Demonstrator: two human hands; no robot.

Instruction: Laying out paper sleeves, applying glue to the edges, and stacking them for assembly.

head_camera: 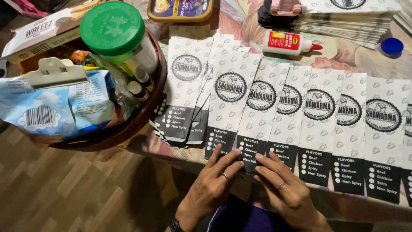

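Both hands flat, fingers spread, gripping nothing: left hand (213, 182) and right hand (281, 182) press the dark bottom edge of one paper sleeve (257, 118) in the overlapped row. Best pressed evenly along the fold. Glue bottle (288, 43), white with red label, lies above the sleeve; green-lidded jar (113, 28) in a basket (141, 116) far left.

A row of flat white paper sleeves (300, 124) with round black emblems and black lower ends spans 3 to 6 o'clock — both hands' fingers (231, 160) press one's black end. At 9 o'clock lies a clipped pale-blue bag (56, 109); at 12 — a yellow-rimmed purple tub (180, 9); at 1, a white glue bottle (288, 43), red-labelled.
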